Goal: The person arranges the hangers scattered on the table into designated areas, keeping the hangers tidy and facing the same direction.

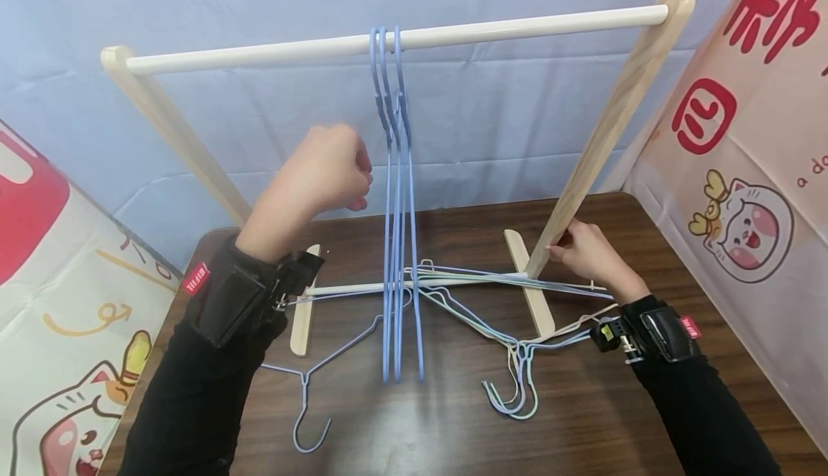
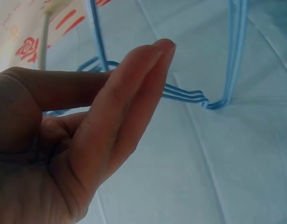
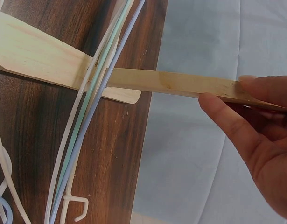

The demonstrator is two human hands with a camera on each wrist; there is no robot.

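Using a dark-brown wood-grain table (image 1: 446,429) as the bearing surface. Supporting a pale wooden rack (image 1: 606,131) with white rails (image 1: 517,29) on two flat feet (image 1: 302,328). Carrying one slim blue hanger (image 1: 305,397) at left, and overlapping slim white, green and blue hangers (image 1: 519,354) at right, partly spanning the rack's right foot (image 1: 542,318).

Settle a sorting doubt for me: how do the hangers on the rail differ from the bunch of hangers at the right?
The rail hangers hang from the white rail; the bunch lies on the table. The rail hangers are all blue; the bunch mixes blue, green and whitish. Both have hooks.
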